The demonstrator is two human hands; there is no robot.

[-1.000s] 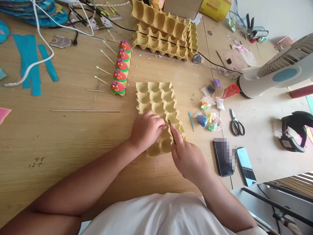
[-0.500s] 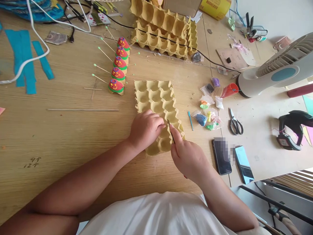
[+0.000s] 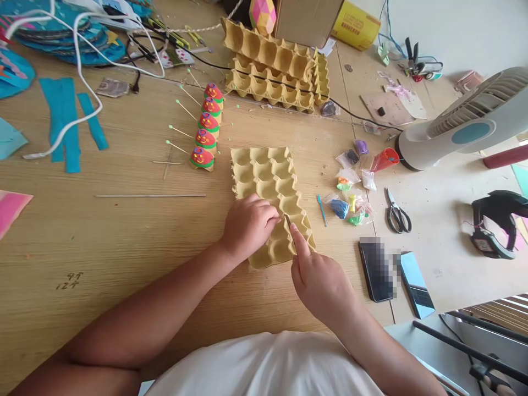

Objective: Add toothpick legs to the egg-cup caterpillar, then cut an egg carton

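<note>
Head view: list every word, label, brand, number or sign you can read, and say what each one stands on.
"12个": handwritten on the wooden table, the lower of two lines.
"4个": handwritten just above it; the digit is unclear, possibly a 9.
Red print on the yellow packet: too blurred to read.
White label on the black object: too small to read.
I can read no other text.

The egg tray (image 3: 266, 175) lies at the centre of the table (image 3: 144, 236), with the left hand (image 3: 251, 225) on it and the thin tool (image 3: 287, 220) in the right hand (image 3: 319, 275) over its right side. Behind and left stands a row of figures (image 3: 206, 129); farther back, stacked cartons (image 3: 270, 82). A long stick (image 3: 150, 196) lies left. Rightward lie bags (image 3: 339, 208), then scissors (image 3: 396, 214), with two phones (image 3: 373, 275) before them and a fan (image 3: 462, 124) behind.
</note>
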